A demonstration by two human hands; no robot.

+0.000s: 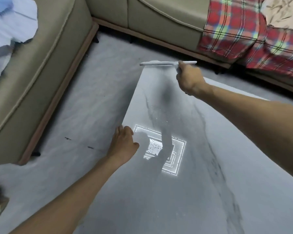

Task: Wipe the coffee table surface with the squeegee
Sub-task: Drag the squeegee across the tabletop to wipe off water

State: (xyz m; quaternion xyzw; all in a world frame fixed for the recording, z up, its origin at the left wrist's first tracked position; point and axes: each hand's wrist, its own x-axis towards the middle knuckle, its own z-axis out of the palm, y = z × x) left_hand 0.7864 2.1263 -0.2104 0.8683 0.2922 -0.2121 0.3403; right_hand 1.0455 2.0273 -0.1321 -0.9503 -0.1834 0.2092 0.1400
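A glossy grey marble-look coffee table (201, 174) fills the lower right, wet with droplets and streaks around a bright square reflection of a ceiling lamp. A white squeegee (159, 63) lies with its blade across the table's far left corner. My right hand (189, 78) grips its handle, arm stretched out over the tabletop. On the table's left edge near the reflection rests my left hand (124, 143), fingers loosely bent and holding nothing.
A beige sofa (46, 65) runs along the left and across the back, close to the table. A red plaid blanket (243, 31) drapes over it at the back right. White and blue cloth (8, 26) lies at the top left. Grey floor (85, 102) separates sofa and table.
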